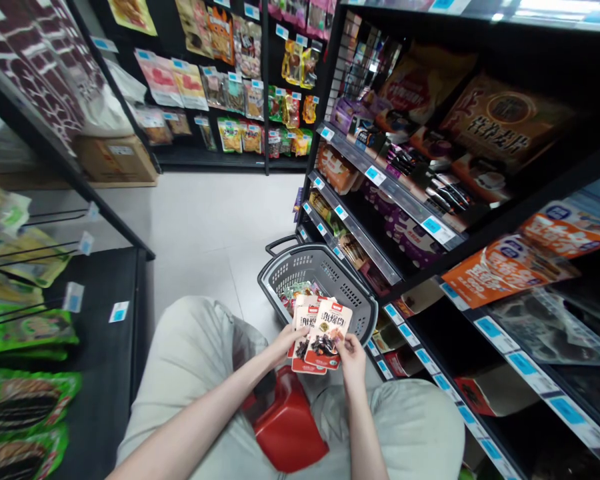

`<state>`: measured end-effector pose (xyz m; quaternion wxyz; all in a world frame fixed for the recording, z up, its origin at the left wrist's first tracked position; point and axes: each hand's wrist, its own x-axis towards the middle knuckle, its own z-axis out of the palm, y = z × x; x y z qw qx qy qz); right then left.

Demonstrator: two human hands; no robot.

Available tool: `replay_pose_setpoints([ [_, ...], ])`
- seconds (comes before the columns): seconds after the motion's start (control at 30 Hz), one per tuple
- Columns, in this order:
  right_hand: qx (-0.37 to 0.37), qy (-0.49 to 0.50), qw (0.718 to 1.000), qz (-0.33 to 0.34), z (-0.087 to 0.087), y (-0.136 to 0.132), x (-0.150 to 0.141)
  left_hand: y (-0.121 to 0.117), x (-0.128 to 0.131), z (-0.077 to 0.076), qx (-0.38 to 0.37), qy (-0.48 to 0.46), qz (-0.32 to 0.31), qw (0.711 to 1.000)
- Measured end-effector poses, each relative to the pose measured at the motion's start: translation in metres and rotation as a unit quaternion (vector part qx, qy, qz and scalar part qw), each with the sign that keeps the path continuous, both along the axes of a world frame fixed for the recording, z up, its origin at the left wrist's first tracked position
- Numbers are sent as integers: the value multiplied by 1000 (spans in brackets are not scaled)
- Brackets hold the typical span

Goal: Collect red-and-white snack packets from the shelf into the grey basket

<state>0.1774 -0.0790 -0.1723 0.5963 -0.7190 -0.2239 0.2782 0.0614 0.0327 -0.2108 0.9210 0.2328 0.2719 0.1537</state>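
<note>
I sit on a red stool (287,427) in a shop aisle, knees apart. Both hands hold a small fan of red-and-white snack packets (320,333) in front of me. My left hand (284,343) grips their left edge, fingers closed on them. My right hand (351,352) pinches their lower right corner. Just beyond the packets a grey plastic shopping basket (300,267) stands on the floor, with several colourful packets inside it.
Black shelves on the right (410,207) carry boxes, orange packs and blue price tags. At the left, pegs hold green packets (25,333). A cardboard box (115,159) lies on the floor at the far left. Pale floor tiles (205,220) stretch ahead to a wall of hanging snacks.
</note>
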Motion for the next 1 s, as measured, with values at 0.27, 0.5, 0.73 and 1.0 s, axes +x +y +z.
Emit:
replay_pose_setpoints([
  [0.27, 51, -64, 942, -326, -10, -21, 35, 7, -1, -1, -100, -63, 17, 993],
  [0.5, -38, -76, 986, -146, -7, -14, 18, 3, -3, 7, -119, -95, -17, 988],
  [0.73, -38, -34, 997, -61, -7, -1, -2, 1, -3, 3, -120, -95, -24, 988],
  [1.0, -65, -70, 995, -25, -4, 3, -13, 0, -2, 9, -103, -77, -17, 991],
])
